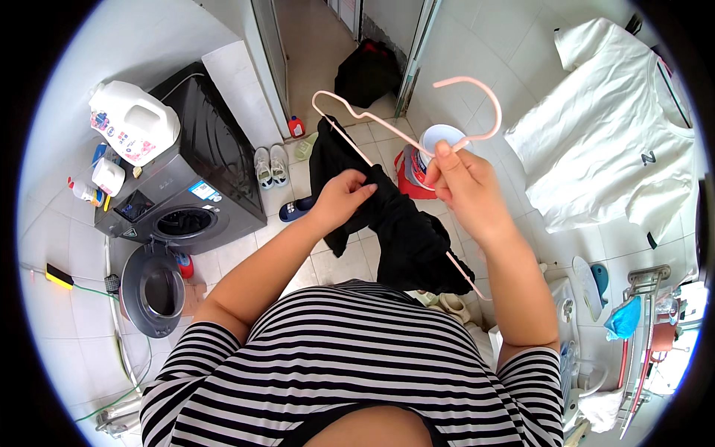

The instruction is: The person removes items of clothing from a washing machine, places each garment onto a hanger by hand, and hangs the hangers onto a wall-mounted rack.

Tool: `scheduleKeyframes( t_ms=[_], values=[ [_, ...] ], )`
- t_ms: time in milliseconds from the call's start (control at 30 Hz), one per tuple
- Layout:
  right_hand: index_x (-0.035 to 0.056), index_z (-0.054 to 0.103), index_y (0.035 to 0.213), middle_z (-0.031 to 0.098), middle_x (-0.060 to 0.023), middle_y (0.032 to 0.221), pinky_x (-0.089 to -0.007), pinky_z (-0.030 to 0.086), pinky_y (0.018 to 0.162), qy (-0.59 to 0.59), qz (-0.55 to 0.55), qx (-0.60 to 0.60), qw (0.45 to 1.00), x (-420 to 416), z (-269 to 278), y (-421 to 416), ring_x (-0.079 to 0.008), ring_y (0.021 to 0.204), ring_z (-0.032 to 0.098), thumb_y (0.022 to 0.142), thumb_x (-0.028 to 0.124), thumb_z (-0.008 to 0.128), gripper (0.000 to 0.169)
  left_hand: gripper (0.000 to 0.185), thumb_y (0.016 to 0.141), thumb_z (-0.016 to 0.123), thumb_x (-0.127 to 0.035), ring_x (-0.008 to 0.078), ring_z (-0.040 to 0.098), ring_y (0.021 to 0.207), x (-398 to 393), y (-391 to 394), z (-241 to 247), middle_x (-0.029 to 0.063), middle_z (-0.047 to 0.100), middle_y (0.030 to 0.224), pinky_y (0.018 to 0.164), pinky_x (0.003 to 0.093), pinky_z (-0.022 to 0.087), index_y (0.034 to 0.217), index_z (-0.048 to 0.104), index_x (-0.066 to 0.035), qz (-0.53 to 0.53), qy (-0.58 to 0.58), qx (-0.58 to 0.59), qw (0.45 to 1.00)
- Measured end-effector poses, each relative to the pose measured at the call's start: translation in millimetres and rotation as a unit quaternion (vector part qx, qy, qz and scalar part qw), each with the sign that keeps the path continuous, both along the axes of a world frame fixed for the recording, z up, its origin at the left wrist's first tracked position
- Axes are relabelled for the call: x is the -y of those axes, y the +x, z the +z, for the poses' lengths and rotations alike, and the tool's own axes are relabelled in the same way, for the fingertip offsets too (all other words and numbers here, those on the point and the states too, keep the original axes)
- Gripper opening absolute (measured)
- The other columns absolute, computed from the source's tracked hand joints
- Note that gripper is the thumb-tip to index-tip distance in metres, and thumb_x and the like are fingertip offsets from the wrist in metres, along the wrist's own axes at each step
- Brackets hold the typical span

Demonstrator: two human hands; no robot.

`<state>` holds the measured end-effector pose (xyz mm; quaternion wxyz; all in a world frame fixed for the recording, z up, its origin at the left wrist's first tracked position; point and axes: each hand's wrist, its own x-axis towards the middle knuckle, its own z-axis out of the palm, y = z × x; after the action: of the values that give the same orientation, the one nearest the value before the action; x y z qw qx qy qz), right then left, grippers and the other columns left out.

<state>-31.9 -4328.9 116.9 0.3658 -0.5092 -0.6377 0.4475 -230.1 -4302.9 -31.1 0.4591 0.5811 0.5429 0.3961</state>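
My right hand pinches the neck of a pale pink clothes hanger just below its hook. The hanger tilts down to the right, and its lower bar runs through a black garment. The cloth is bunched along the bar and hangs over both sides; its exact kind cannot be told. At the garment's upper left part, my left hand grips the cloth beside the bar, with its fingertips partly hidden. One hanger end sticks out below the fabric near my right forearm.
A dark front-loading washing machine stands at left, its round door swung out; a detergent jug sits on top. White bucket, sneakers and blue slipper are on the tiled floor. A white T-shirt hangs at right.
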Motion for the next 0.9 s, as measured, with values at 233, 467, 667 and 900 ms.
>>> scheduleKeyframes(
  t_ms=[233,467,667,900],
  values=[
    [0.0014,0.052,0.065,0.041,0.0008,0.053,-0.0224,0.032,0.047,-0.021,-0.033,-0.028,0.999,-10,5,26,-0.0071,0.049,0.038,0.090,0.044,0.044,0.050,0.011,0.087,0.056,-0.017,0.0010,0.042,0.065,5,-80,35,-0.0057,0.052,0.073,0.058,0.0159,0.034,0.091,0.059,-0.007,0.152,0.150,0.148,0.966],
    [0.0019,0.053,0.065,0.041,0.0001,0.052,-0.0250,0.033,0.048,0.033,0.018,0.031,0.999,-2,10,10,-0.0085,0.051,0.040,0.091,0.042,0.045,0.048,0.049,0.067,0.072,-0.014,0.0261,0.048,0.104,13,-78,46,0.0121,0.048,0.115,0.086,0.0328,0.040,0.110,0.051,-0.004,0.113,0.314,-0.212,0.918],
    [0.0012,0.054,0.064,0.045,-0.0057,0.051,-0.0299,0.035,0.048,0.165,0.137,0.125,0.969,-3,16,10,-0.0175,0.049,0.044,0.088,0.036,0.051,0.042,0.036,0.067,0.071,-0.016,0.0255,0.054,0.083,10,-43,109,0.0066,0.058,0.089,0.070,0.0347,0.043,0.100,0.056,-0.008,-0.041,0.418,-0.283,0.862],
    [0.0052,0.056,0.070,0.055,-0.0072,0.063,-0.0339,0.038,0.051,0.516,-0.078,0.201,0.829,-11,-3,24,-0.0263,0.057,0.050,0.072,0.019,0.069,0.019,0.014,0.082,0.059,-0.023,0.0226,0.052,0.055,20,-19,112,0.0079,0.054,0.063,0.051,0.0310,0.039,0.082,0.061,-0.008,-0.037,0.240,-0.237,0.941]
  ],
)
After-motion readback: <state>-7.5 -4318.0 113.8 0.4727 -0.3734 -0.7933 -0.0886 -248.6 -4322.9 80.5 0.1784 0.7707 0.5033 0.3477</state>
